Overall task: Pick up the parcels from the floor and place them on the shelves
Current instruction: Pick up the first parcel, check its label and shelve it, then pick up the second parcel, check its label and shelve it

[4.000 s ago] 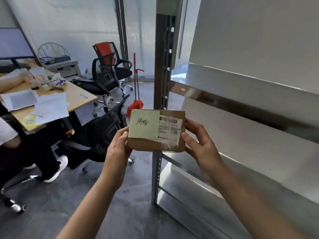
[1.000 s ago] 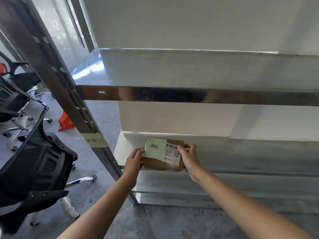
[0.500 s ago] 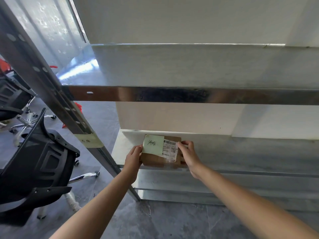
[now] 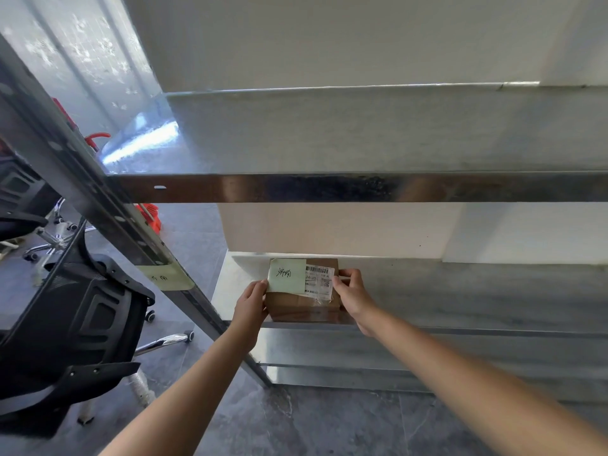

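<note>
Metal shelving (image 4: pixel 362 187) fills the view in front of you, standing on a dark grey tiled floor (image 4: pixel 329 422) against a pale wall. On the lower shelf (image 4: pixel 460 291), toward its left end and close to the near edge, sits a small brown cardboard parcel (image 4: pixel 301 304). A pale green sticky note (image 4: pixel 286 275) with handwriting covers the parcel's top left, and a white barcode label (image 4: pixel 318 280) under clear tape lies just right of the note.

Your left hand (image 4: pixel 250 306) presses against the parcel's left side, fingers reaching up to the lower left corner of the note. Your right hand (image 4: pixel 353 296) holds the parcel's right side, thumb on the label's edge and fingers curled round the far right corner. Both hands are closed on the parcel, which appears to rest on the shelf surface.

A slanted steel upright (image 4: pixel 98 199) crosses the left of the scene, carrying a second green note (image 4: pixel 166 275) just left of the parcel. A black mesh office chair (image 4: pixel 72 327) stands on the floor at the near left, and something red (image 4: pixel 149 215) shows on the floor behind the upright
</note>
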`<state>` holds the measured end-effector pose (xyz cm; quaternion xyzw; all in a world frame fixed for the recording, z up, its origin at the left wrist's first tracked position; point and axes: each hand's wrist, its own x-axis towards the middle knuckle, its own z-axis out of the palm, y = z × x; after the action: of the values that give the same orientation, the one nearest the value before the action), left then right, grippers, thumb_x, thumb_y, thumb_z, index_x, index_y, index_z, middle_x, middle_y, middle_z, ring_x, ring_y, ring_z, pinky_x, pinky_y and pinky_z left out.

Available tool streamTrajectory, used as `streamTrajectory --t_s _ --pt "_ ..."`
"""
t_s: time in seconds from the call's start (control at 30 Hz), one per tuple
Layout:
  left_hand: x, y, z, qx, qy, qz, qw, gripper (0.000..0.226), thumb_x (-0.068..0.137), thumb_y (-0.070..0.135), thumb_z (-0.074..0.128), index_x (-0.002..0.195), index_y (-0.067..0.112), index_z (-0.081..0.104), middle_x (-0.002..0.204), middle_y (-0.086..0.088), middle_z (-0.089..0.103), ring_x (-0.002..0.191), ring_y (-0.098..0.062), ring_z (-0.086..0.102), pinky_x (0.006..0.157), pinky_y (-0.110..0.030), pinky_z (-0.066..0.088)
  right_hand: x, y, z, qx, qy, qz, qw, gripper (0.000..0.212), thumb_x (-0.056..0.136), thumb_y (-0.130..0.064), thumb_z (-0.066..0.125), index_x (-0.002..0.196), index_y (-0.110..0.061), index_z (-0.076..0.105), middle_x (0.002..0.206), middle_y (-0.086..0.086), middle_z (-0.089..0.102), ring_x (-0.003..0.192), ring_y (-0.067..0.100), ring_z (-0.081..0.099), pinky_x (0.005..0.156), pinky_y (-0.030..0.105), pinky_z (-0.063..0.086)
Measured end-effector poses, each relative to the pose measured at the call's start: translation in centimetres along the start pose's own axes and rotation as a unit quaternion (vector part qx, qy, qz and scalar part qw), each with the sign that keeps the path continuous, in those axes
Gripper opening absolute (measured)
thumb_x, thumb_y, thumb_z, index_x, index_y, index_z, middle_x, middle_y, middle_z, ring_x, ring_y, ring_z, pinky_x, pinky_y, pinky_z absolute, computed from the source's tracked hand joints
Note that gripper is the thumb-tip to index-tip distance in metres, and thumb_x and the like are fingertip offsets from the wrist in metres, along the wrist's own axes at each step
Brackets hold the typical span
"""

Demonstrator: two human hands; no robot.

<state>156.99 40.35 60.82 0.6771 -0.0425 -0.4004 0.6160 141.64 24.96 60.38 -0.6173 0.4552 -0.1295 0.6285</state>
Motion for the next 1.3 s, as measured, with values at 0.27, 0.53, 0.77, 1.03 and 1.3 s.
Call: streamTrajectory --t_s 0.27,0.53,0.77,1.03,1.3 --pt "0.2 0.1 0.0 0.01 -0.008 0.0 1.0 0.028 0.107 0.027 0.043 0.121 0.01 0.061 0.121 -0.016 0.062 0.111 -0.028 0.058 0.1 -0.045 0.051 0.2 -0.6 0.2 -0.014 0.0 0.027 1.0 0.017 0.103 -0.032 0.044 0.116 -0.023 0.037 0.134 0.01 0.047 0.119 0.024 0.053 0.099 0.038 0.046" --pt "0.1 0.7 -0.2 0.032 -0.023 0.004 0.999 0.029 0.107 0.029 0.044 0.124 0.015 0.062 0.128 -0.015 0.063 0.12 -0.031 0.06 0.106 -0.046 0.051 -0.3 -0.9 -0.5 0.008 -0.015 0.035 0.999 0.026 0.102 -0.033 0.051 0.121 -0.02 0.04 0.137 0.008 0.051 0.119 0.021 0.053 0.094 0.032 0.041" --pt "-1.5 2.9 -1.1 0.138 0.007 0.102 0.985 0.028 0.108 0.032 0.039 0.127 0.035 0.059 0.136 0.0 0.058 0.134 -0.025 0.049 0.109 -0.039 0.042 -1.2 -2.1 -2.9 -0.019 0.05 0.019 0.998 0.049 0.102 -0.037 0.05 0.141 -0.011 0.037 0.145 0.012 0.046 0.122 0.022 0.05 0.094 0.033 0.041" --pt "-5.6 6.4 1.5 0.233 -0.067 0.233 0.942 0.04 0.11 0.032 0.032 0.146 0.028 0.05 0.15 -0.001 0.049 0.129 -0.01 0.042 0.098 -0.017 0.038 -4.4 -5.3 -4.3 -0.053 0.1 -0.025 0.993 0.048 0.103 -0.037 0.046 0.143 -0.014 0.034 0.143 0.012 0.047 0.127 0.026 0.048 0.093 0.03 0.037" --pt "-12.0 7.9 8.1 0.374 -0.204 0.379 0.821 0.055 0.104 0.053 0.027 0.156 0.035 0.032 0.168 0.01 0.022 0.155 -0.014 0.019 0.124 -0.036 0.013 -10.6 -7.3 -7.8 -0.031 0.262 -0.06 0.963 0.047 0.101 -0.035 0.05 0.14 -0.009 0.043 0.142 0.017 0.047 0.131 0.029 0.046 0.111 0.041 0.037"
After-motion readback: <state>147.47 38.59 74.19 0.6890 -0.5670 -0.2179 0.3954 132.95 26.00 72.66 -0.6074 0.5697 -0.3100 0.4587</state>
